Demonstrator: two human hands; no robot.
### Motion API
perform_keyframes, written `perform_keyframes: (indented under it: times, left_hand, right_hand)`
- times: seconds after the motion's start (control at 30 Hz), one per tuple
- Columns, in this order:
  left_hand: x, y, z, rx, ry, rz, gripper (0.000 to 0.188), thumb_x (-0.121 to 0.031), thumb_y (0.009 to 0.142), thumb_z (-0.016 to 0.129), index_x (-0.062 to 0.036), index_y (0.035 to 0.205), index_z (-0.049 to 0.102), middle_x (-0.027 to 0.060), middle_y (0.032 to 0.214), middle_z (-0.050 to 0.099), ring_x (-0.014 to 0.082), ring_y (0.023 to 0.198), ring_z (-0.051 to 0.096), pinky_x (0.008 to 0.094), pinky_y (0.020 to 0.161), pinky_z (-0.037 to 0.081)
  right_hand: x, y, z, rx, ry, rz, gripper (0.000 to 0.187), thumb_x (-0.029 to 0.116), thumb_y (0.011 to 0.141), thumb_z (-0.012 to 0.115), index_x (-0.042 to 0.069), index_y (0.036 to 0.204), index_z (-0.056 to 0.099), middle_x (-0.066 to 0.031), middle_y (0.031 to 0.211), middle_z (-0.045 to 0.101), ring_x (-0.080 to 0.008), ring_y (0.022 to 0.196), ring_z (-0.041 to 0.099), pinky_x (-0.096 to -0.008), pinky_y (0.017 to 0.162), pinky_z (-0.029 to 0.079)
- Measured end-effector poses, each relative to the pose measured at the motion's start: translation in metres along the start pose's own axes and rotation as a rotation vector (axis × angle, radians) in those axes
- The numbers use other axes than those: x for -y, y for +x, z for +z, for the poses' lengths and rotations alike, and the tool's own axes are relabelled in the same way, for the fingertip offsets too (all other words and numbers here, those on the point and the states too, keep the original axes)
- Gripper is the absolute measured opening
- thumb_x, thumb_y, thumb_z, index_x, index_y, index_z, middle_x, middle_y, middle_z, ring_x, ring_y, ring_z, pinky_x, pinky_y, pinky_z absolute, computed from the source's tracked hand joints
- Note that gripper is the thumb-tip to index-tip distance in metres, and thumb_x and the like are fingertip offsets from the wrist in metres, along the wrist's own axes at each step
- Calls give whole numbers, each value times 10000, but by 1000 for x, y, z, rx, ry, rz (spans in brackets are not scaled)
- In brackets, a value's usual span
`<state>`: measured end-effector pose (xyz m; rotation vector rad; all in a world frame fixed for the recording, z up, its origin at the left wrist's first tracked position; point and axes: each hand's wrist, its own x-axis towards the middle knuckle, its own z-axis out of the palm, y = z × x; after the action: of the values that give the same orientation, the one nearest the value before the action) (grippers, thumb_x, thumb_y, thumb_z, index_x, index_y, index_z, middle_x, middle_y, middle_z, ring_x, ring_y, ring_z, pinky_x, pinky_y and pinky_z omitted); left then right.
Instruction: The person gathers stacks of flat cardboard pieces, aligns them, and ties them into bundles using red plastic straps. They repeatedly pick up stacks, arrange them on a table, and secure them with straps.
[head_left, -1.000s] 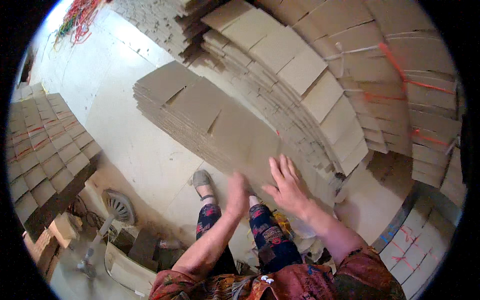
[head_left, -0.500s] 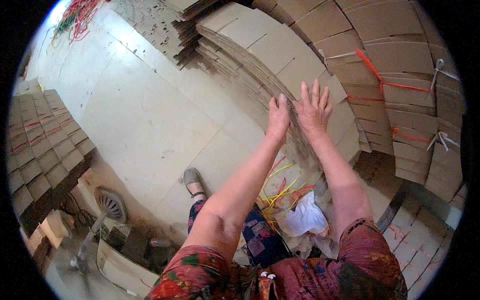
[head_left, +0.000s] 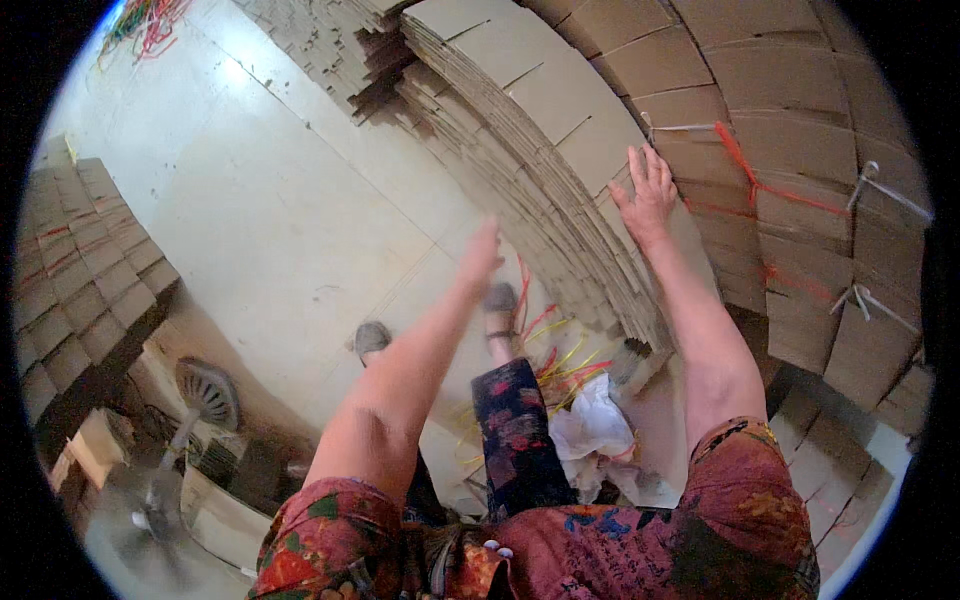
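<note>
From where I sat, I saw a pale, smooth floor (head_left: 290, 220), seamed and specked with dark bits, filling the middle and far left of the room. The long stack of flat cardboard (head_left: 545, 95) stood on it, running from the far middle to the near right, its edges layered unevenly. My right hand (head_left: 648, 200) was over the right part of the stack's top, its grip spread; whether it pressed down I couldn't tell. My left hand (head_left: 482, 262) was in the air just left of the stack, too blurred for me to tell its grip. Farther right rose cardboard bundles (head_left: 800, 85) tied with red and white cord (head_left: 735, 160); another cardboard pile (head_left: 85, 285) stood left. Coloured strips (head_left: 565, 365) and white plastic (head_left: 597, 418) lay near right.
</note>
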<state>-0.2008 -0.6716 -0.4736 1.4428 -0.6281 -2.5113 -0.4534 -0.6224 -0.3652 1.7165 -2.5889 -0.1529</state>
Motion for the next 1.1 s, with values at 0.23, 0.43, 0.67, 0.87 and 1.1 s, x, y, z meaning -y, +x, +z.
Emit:
perform_keyframes:
  times: [0.23,0.43,0.67,0.87,1.1]
  left_hand:
    - [-18,80,33,-45,-238,23,874,-626,817,413,-63,1404,93,118,1465,75,322,1314,186,485,1007,266]
    - [9,125,51,-189,-477,135,827,-651,809,402,-66,1363,215,113,1321,318,272,1168,347,408,937,314]
    - [1,121,49,-196,-423,259,540,-627,848,356,-132,1019,492,-33,736,353,113,649,300,255,601,269]
    - [21,51,46,-360,-613,102,504,-559,894,316,-102,991,504,-8,817,424,141,734,365,302,680,344]
    - [77,50,8,-298,-780,-146,346,-376,929,355,-69,978,506,54,857,571,183,716,503,359,554,415]
  right_hand:
    - [-5,-5,-1,-68,135,-98,665,430,788,544,107,1333,342,-155,1368,278,-351,1233,272,-474,997,214]
    - [-7,-15,-2,-87,254,-131,685,454,793,529,59,1322,347,-181,1352,297,-360,1232,278,-478,1004,206]
    - [-21,-21,-6,-92,344,-128,787,602,802,427,11,1315,339,-184,1346,308,-361,1222,292,-465,1015,204]
    - [-29,-28,-24,23,365,-118,859,679,774,389,-4,1295,368,-191,1293,352,-343,1192,330,-452,995,241]
    - [-21,-34,-9,65,434,-100,826,650,782,417,11,1304,366,-187,1276,375,-330,1183,356,-424,999,257]
